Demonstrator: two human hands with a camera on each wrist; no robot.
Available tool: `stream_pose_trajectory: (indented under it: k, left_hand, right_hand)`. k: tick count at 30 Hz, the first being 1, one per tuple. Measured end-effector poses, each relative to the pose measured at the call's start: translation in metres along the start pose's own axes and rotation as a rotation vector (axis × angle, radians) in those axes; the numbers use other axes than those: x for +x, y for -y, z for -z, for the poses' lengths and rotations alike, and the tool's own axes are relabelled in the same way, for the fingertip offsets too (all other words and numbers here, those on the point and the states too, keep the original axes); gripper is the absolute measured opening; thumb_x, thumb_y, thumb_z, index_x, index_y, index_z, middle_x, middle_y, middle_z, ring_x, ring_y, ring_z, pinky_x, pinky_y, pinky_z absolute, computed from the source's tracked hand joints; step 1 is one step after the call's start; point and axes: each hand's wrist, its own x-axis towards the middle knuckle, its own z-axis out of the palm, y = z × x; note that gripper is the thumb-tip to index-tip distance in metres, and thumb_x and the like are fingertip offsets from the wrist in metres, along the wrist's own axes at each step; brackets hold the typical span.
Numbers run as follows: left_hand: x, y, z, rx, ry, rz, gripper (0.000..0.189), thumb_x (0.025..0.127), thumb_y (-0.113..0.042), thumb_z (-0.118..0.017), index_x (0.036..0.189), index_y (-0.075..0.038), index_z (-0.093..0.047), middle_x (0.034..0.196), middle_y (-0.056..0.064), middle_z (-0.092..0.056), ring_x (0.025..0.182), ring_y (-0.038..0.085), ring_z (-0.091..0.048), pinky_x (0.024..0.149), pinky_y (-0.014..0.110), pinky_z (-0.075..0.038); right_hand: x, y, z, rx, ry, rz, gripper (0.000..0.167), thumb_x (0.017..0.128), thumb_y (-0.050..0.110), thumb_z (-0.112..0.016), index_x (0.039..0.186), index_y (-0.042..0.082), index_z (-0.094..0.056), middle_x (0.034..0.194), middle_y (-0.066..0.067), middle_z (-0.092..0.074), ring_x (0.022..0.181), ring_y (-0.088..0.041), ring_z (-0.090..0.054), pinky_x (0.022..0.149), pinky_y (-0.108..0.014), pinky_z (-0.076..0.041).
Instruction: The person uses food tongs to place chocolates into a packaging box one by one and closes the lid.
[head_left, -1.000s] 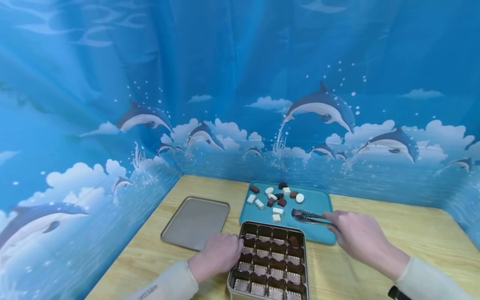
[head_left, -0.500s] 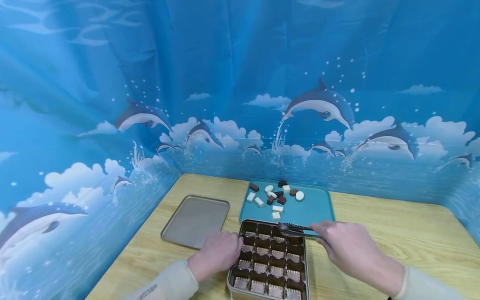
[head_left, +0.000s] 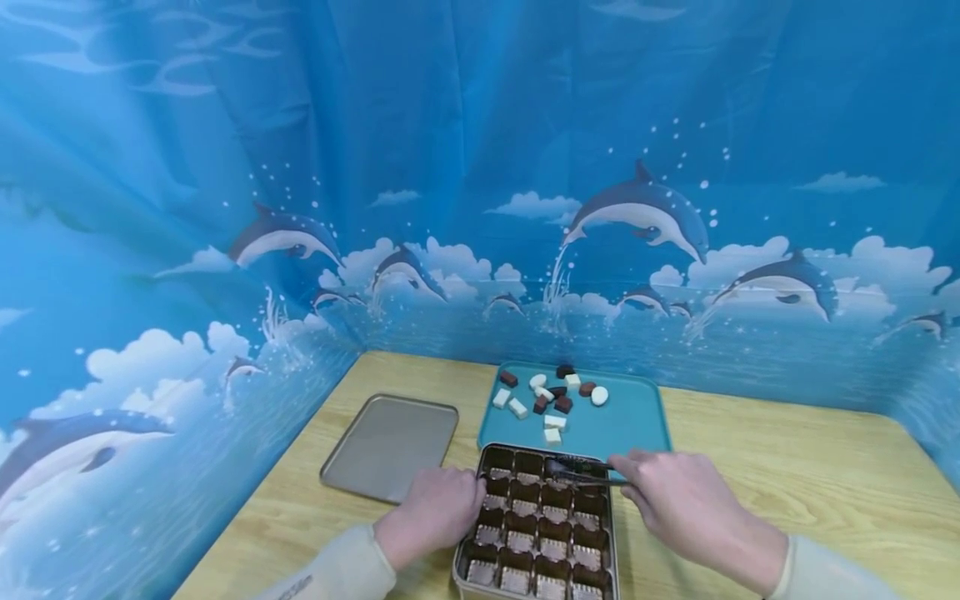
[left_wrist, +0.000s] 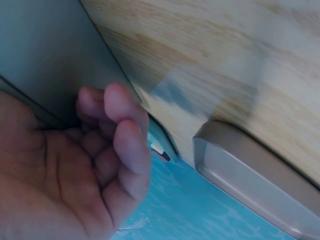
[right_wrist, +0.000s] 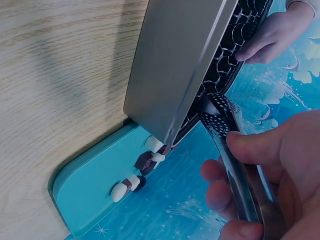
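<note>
My right hand [head_left: 678, 500] grips a pair of metal tongs [right_wrist: 232, 165] with perforated heads. The tong heads reach down into the back-right compartments of a divided tin box [head_left: 613, 542]; whether they still pinch a chocolate is hidden. Along the box's left rim, my left hand [head_left: 442, 504] holds on with curled fingers [left_wrist: 132, 150]. Most of the box's brown compartments show bare bottoms. Behind it lies a teal tray [head_left: 630, 408] bearing several white and dark chocolates, among them a white oval one [head_left: 599, 396] and a dark brown one [head_left: 563, 404].
A flat metal lid [head_left: 393, 442] lies left of the box on the wooden table [head_left: 810, 467]. A blue curtain [head_left: 480, 167] printed with dolphins closes off the back and left. The box stands close against the tray's front edge.
The right hand has carried the tongs from over the tray leftward and toward the person, down into the box's back row. A chocolate earlier showed in the tong heads. The left hand stays put.
</note>
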Motion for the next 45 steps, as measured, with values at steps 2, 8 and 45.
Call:
stream_pose_trajectory:
  k: [2, 8, 45]
  left_hand:
    - [0.0, 0.0, 0.0, 0.003, 0.007, 0.006, 0.043, 0.106, -0.032, -0.045, 0.072, -0.01, -0.06, 0.058, 0.001, -0.05, 0.05, 0.018, -0.049, 0.046, 0.034, -0.044]
    - [0.0, 0.0, 0.0, 0.006, 0.025, 0.013, 0.042, 0.106, -0.032, -0.044, 0.073, -0.01, -0.061, 0.059, 0.001, -0.05, 0.052, 0.019, -0.051, 0.048, 0.035, -0.046]
    - [0.0, -0.003, -0.007, 0.113, -0.049, 0.002, 0.045, 0.105, -0.035, -0.046, 0.071, -0.011, -0.062, 0.06, 0.003, -0.056, 0.054, 0.022, -0.058, 0.047, 0.037, -0.048]
  right_hand:
    - [-0.001, 0.001, 0.001, 0.004, 0.007, -0.019, 0.031, 0.081, 0.013, -0.081, 0.111, 0.012, -0.074, 0.087, 0.001, -0.075, 0.064, -0.007, -0.064, 0.055, -0.019, -0.051]
    - [0.0, 0.0, 0.003, 0.018, 0.008, -0.071, 0.037, 0.084, 0.017, -0.079, 0.119, 0.009, -0.072, 0.108, -0.008, -0.076, 0.08, -0.019, -0.074, 0.064, -0.03, -0.059]
    - [0.068, -0.068, -0.056, 0.171, 0.165, -0.294, 0.048, 0.095, 0.028, -0.069, 0.128, -0.005, -0.062, 0.099, -0.017, -0.072, 0.05, -0.011, -0.05, 0.055, -0.035, -0.05]
